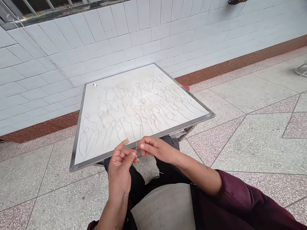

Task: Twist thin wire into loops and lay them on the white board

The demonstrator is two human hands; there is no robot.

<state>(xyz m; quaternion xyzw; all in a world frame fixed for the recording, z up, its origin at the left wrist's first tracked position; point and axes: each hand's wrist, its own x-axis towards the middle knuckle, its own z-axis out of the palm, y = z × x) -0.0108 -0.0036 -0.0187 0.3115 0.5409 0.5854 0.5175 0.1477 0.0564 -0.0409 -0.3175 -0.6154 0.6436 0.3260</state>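
My left hand (122, 164) is closed in a pinch on a thin, light-coloured wire (149, 168) over the near edge of the table. One end of the wire trails down to the right above my lap, and a bend rises between my two hands. A tan strip (125, 142) is wrapped round my left index fingertip. Right beside the wire, my right hand (157, 149) has its thumb and fingers pressed together; what they hold, if anything, is too fine to make out. Several looped wires (122, 119) with long tails lie spread over the tabletop.
The white table (129, 74) has a metal rim and stands near a tiled wall (124, 41). A small red-and-white object (95, 85) sits at its far left corner. Something red (185, 87) shows past the right edge. A stool (301, 69) stands far right.
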